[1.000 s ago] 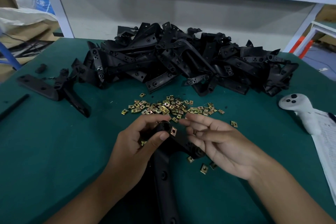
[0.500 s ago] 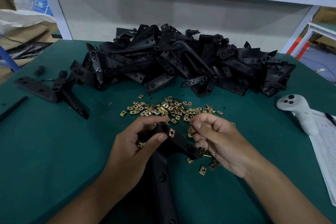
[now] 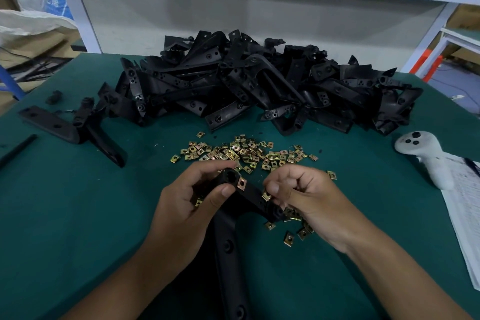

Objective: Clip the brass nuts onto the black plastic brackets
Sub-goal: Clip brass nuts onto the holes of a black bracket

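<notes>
My left hand grips the top end of a black plastic bracket whose long leg runs down toward me. One brass nut sits clipped on the bracket beside my left thumb. My right hand pinches a second brass nut against the bracket's short arm. A scatter of loose brass nuts lies just beyond both hands, and a few more lie under my right hand.
A big heap of black brackets fills the back of the green table. Separate brackets lie at the left. A white controller and a paper sheet sit at the right edge.
My right hand has gone from open fingers to a pinch on a brass nut and brought it down onto the bracket's short arm. My left hand keeps its hold.
</notes>
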